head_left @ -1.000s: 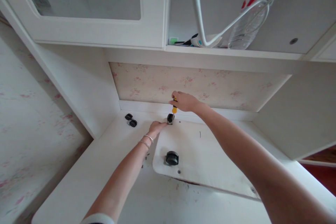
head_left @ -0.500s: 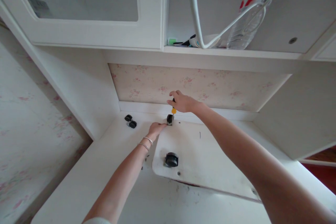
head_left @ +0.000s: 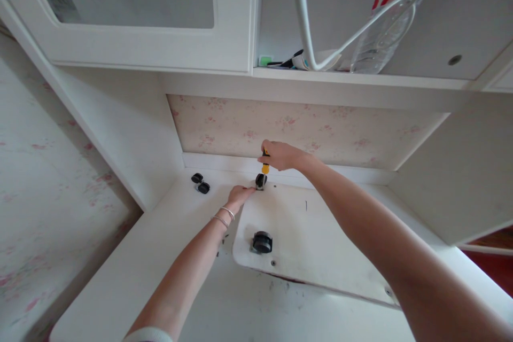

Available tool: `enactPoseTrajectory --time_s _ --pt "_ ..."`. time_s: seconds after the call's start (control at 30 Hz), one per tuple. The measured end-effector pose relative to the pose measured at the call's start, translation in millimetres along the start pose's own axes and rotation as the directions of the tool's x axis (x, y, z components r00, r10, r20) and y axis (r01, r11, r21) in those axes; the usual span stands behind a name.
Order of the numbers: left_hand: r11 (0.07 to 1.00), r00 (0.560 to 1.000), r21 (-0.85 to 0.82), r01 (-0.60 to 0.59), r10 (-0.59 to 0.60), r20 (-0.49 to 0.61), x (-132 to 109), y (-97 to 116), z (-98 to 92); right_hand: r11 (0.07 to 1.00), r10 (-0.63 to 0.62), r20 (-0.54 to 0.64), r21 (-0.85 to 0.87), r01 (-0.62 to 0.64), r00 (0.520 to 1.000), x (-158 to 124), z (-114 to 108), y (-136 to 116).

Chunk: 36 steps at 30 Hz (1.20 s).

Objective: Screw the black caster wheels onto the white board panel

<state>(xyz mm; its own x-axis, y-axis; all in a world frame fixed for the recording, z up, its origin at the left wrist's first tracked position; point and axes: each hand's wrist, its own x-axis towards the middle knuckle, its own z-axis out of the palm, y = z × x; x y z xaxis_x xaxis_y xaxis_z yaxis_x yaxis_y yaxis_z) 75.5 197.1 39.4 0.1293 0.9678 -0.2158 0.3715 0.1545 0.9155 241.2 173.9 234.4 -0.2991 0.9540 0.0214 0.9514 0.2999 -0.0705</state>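
Note:
My right hand [head_left: 279, 155] is closed round the black and yellow handle of a screwdriver [head_left: 265, 168], held upright. Its shaft points down at the base of a black caster wheel [head_left: 260, 180] at the far left corner of a white board [head_left: 316, 235]. My left hand [head_left: 241, 195] rests at that corner, its fingertips against the caster's mounting plate; whether they pinch it is too small to tell. A second caster [head_left: 262, 242] sits on the board's near left corner, with a screw [head_left: 273, 263] beside it.
Two loose casters [head_left: 200, 183] lie on the white desk [head_left: 172, 235] to the left. Small dark bits [head_left: 223, 243] lie by my left forearm. Overhead, a shelf [head_left: 360, 79] holds a plastic bottle [head_left: 377, 37], and a white cable [head_left: 306, 26] hangs in front.
My right hand's fingers, partly raised off the screwdriver before, are now wrapped closer round its handle. My left hand and the casters stay in place; the view has shifted slightly.

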Motion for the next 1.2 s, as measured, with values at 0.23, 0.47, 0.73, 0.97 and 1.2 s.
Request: enactPoseTrajectory --time_s 0.23,0.47,0.73,0.97,1.2 --pt "1.0 1.0 0.004 0.003 -0.003 -0.001 4 0 0.0 1.0 -0.005 -0.037 0.018 0.005 0.999 -4 6 5" --pt "1.0 1.0 -0.011 -0.008 0.008 -0.008 4 -2 1.1 0.998 0.066 -0.092 -0.006 -0.067 0.994 -5 6 9" --pt "1.0 1.0 -0.024 -0.005 0.006 0.008 -1 0 0.0 1.0 0.008 -0.079 -0.002 -0.008 0.997 -5 7 11" --pt "0.999 1.0 -0.03 0.015 -0.014 0.016 2 0 0.5 0.999 -0.009 -0.106 0.045 0.014 0.994 -7 12 12" --pt "0.999 1.0 -0.04 0.018 -0.018 0.014 1 -4 1.2 0.999 0.037 -0.154 0.0 -0.037 0.987 -8 15 13"
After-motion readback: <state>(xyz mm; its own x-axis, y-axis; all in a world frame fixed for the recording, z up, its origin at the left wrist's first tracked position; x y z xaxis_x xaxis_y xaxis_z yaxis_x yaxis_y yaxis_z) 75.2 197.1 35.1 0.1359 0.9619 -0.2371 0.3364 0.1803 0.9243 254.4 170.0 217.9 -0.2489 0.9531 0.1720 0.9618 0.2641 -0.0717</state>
